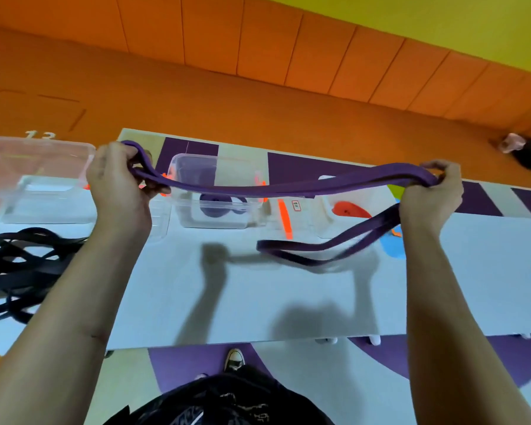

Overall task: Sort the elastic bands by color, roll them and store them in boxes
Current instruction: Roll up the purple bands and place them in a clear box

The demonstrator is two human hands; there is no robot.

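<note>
The purple band (288, 187) hung in the air above the worktop (288, 296), doubled and sagging a little between the two grips. The left grip (120, 179) was curled round one end, which looped over the back of it. The right grip (431, 191) held the other end bunched in its fingers, and from there a spare loop trailed down onto the worktop near the middle.

To roll it well, the strands probably wanted laying flat on each other with no twist. The trailing loop would need gathering in first. Winding from one end under steady pull should keep the coil tight enough for a box.

Three clear boxes stood along the far side. The middle box (196, 161), right behind the band, held a purple roll (212, 207), so it was likely where this band belonged. The right box (327, 207) held something red, partly hidden. What the left box (59, 167) held could not be told. Black bands (19, 262) lay tangled at the near left.
</note>
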